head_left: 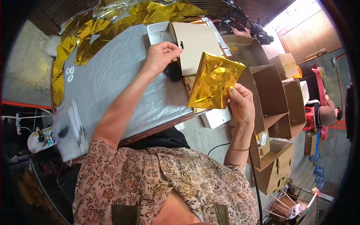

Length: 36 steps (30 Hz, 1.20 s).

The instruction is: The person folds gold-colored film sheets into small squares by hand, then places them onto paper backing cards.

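Observation:
My right hand [242,100] grips the lower right edge of a shiny gold foil packet [215,80], thumb on the near face. The packet is tilted and held up over the table's right edge. My left hand [161,57] is closed in a pinch beside a flat cardboard box [198,44]; whatever sits between its fingertips, if anything, is too small to make out. A small dark slot shows in the box right by those fingertips. Behind the left hand stands a white open tray [158,30]. A dark object [174,72] lies just below the box, partly hidden by shadow.
A grey-covered table [108,80] carries crumpled gold foil sheets [88,35] along its far left edges. Clear plastic bags [69,129] hang at its near left corner. Open cardboard boxes [272,90] are stacked at the right. Another person [327,112] is at the far right.

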Available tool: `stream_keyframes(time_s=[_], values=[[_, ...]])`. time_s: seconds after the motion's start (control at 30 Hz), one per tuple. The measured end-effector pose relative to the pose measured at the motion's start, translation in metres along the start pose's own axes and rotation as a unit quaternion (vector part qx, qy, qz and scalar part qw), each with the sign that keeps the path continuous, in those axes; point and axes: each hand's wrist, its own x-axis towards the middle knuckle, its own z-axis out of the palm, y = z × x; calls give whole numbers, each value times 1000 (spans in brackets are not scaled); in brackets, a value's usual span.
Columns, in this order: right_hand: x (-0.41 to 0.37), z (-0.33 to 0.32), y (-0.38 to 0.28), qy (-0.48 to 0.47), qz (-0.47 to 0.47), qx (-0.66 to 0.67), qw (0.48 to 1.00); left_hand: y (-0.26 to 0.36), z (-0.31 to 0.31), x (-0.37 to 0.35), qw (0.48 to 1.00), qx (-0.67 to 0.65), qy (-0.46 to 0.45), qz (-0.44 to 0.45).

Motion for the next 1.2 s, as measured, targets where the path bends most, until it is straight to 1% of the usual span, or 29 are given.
stream_keyframes(time_s=[0.03,0.1,0.13,0.2,0.23,0.27,0.33,0.37,0.4,0.47,0.5,0.53,0.57,0.6,0.67,0.73,0.8,0.83,0.9,0.93,1.0,1.1,1.17,1.2], values=[[1,4,0,-3,1,-1,1000,4,-1,-7,1000,0,3,1],[5,16,1,-2,-40,-21,999,13,-3,-22,998,-67,0,11],[6,24,2,-6,-40,-20,999,17,-7,-32,998,-66,5,12],[7,39,2,1,-58,-41,997,23,-16,-52,982,-188,-13,-13],[8,44,4,-4,-56,-39,998,20,-27,-62,977,-205,-37,-39],[9,50,7,-11,-52,-42,998,16,-35,-72,978,-203,-32,-40],[9,68,15,-25,-42,-42,998,5,-49,-95,932,-345,-108,11],[10,82,19,-13,-74,-65,995,-1,-52,-107,924,-364,-105,43],[11,93,24,-1,-107,-87,990,3,-55,-121,926,-362,-97,44],[14,102,36,5,-94,-74,993,11,-61,-145,901,-417,-115,41],[15,111,40,9,-99,-85,991,10,-68,-153,911,-394,-111,46],[15,119,43,13,-102,-97,990,9,-74,-160,912,-395,-104,46],[15,122,42,2,-66,-126,990,9,-81,-168,913,-388,-117,51],[13,129,40,-1,-61,-128,990,9,-86,-175,913,-382,-131,57],[10,141,39,-44,-5,-105,993,3,-96,-186,915,-383,-113,61],[11,151,45,-52,7,-101,993,5,-106,-196,915,-386,-96,65],[11,162,49,-86,23,-104,991,10,-118,-209,890,-444,-98,18],[6,177,54,-57,1,-114,992,9,-117,-214,889,-449,-94,19],[1,194,62,-55,-5,-138,989,8,-113,-222,910,-399,-31,112],[-1,201,65,-51,-13,-157,986,1,-118,-224,907,-404,-25,114],[-3,213,68,-41,-18,-188,981,-16,-128,-228,958,-275,-36,68],[-7,224,72,-64,12,-223,973,-22,-134,-236,955,-292,-3,55],[-11,239,72,-62,-16,-288,955,-25,-140,-241,956,-289,0,56],[-10,240,74,-62,-12,-289,955,-28,-143,-244,957,-283,1,61]])
